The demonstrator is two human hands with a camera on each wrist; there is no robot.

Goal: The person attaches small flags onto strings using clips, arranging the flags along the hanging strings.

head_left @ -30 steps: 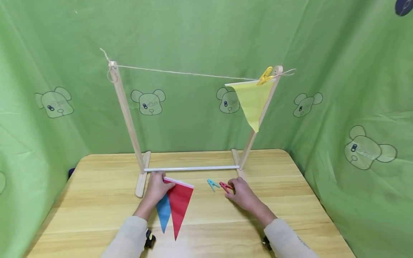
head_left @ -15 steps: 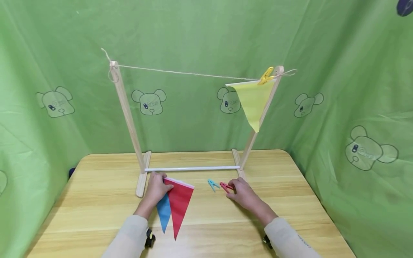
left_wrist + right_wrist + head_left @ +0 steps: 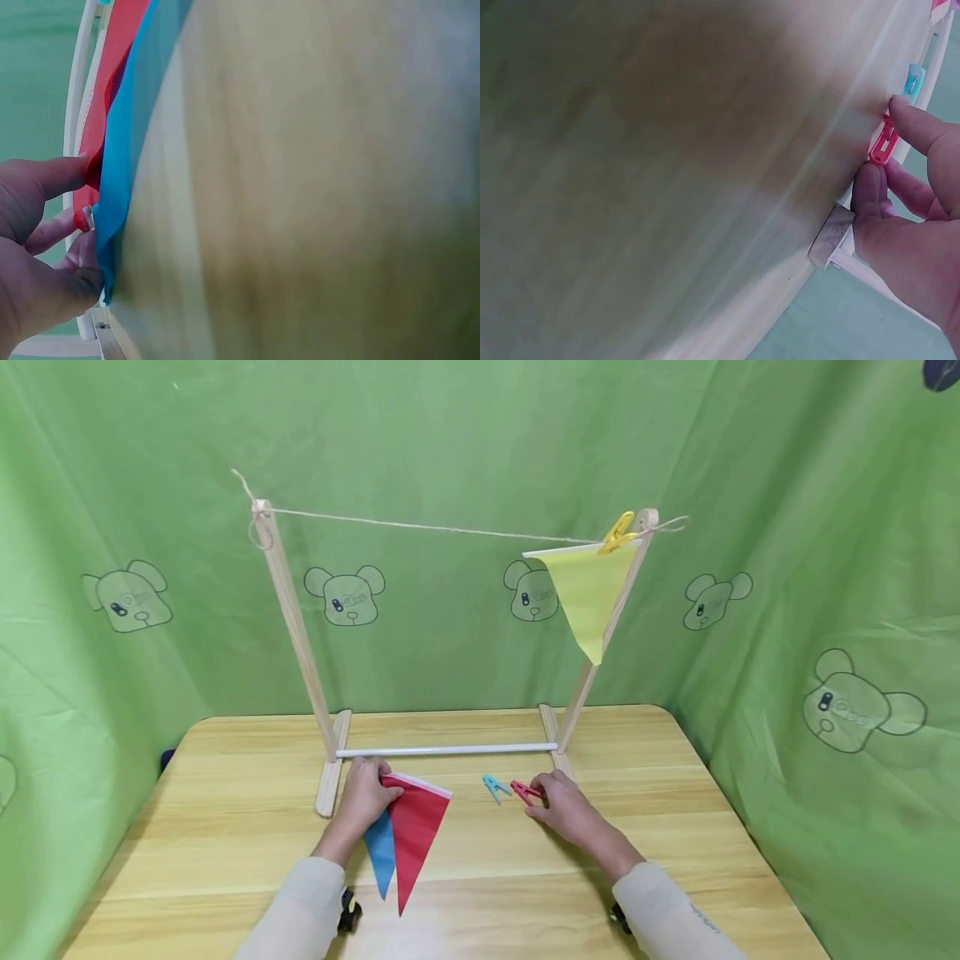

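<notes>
My left hand [image 3: 363, 799] pinches a red pennant [image 3: 420, 822] with a white top edge. Behind it hangs a blue pennant [image 3: 381, 852], gripped in the same fingers; both show edge-on in the left wrist view. My right hand [image 3: 567, 812] has thumb and fingertips around a red clothespin [image 3: 522, 792] at the tabletop; the right wrist view shows the clothespin [image 3: 883, 142] between them. Just left of it lies a light blue clothespin [image 3: 495, 787]. A yellow pennant [image 3: 588, 593] hangs from the string [image 3: 405, 526] by a yellow clothespin [image 3: 618, 533], close to the right post.
The string is tied between two wooden posts, left post [image 3: 296, 635] and right post [image 3: 581, 697]. A white rod [image 3: 446, 750] joins their feet low on the wooden table [image 3: 480, 893]. Green cloth [image 3: 442, 652] surrounds the table's back and sides.
Both hands keep nearly the same places. The tip of the red pennant has swung slightly left; the clothespins have hardly shifted.
</notes>
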